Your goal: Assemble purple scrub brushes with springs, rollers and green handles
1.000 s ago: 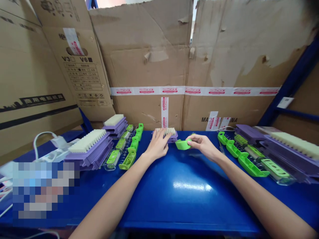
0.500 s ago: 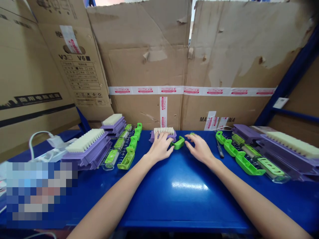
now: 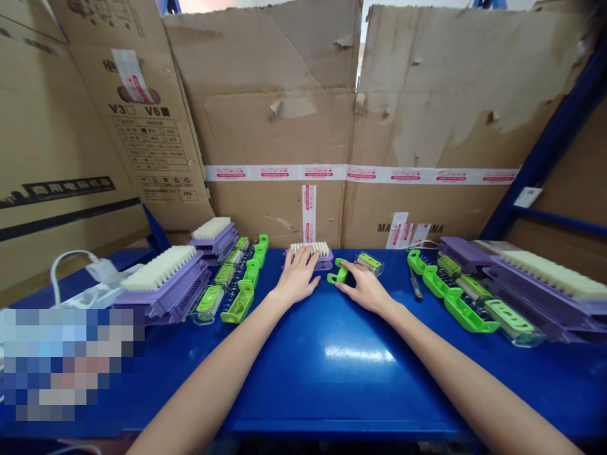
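Note:
Toward the back of the blue table, my left hand (image 3: pixel 298 278) lies over a purple part with cream bristles (image 3: pixel 325 251). Its fingers are stretched and a little spread, resting on the bristles without closing round them. My right hand (image 3: pixel 364 285) pinches a curved green plastic piece (image 3: pixel 339 270) between thumb and fingers, just right of the bristled part. Behind the right hand lies a clear case with a green top (image 3: pixel 370 263).
On the left stand purple bristled blocks (image 3: pixel 161 278), with clear-and-green cases (image 3: pixel 210 301), springs and green pieces (image 3: pixel 239 303) in rows. Similar green pieces (image 3: pixel 467 311) and purple blocks (image 3: pixel 535 291) line the right, beside a screwdriver (image 3: pixel 415 283). Cardboard (image 3: pixel 265 126) walls the back.
My right hand has moved left and closed on the green piece, which has turned and uncovered the clear case. My left hand has come off the green piece and stays on the bristles.

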Available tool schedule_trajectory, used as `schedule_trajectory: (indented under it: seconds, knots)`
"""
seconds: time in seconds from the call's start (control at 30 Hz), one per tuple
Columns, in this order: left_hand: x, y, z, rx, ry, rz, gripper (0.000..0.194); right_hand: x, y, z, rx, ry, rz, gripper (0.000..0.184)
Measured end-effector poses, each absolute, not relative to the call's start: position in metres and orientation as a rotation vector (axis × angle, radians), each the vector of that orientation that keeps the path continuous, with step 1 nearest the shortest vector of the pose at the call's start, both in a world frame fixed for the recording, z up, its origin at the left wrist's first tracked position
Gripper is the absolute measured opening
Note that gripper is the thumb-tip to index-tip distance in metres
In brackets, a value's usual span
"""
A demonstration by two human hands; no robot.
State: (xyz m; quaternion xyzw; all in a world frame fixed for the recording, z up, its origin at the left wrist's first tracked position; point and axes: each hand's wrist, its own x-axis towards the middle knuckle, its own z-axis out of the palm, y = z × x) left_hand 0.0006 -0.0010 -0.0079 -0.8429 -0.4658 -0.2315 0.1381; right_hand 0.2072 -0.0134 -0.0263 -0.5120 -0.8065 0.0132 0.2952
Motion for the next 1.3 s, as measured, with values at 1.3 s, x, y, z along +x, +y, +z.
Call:
schedule_trajectory:
  seconds: [1.3]
  knots:
    - [0.013, 0.001, 0.018, -2.441, -1.127, -0.786, 0.062, 0.213, -0.02, -0.023, -0.991, -2.111, -0.177, 0.076]
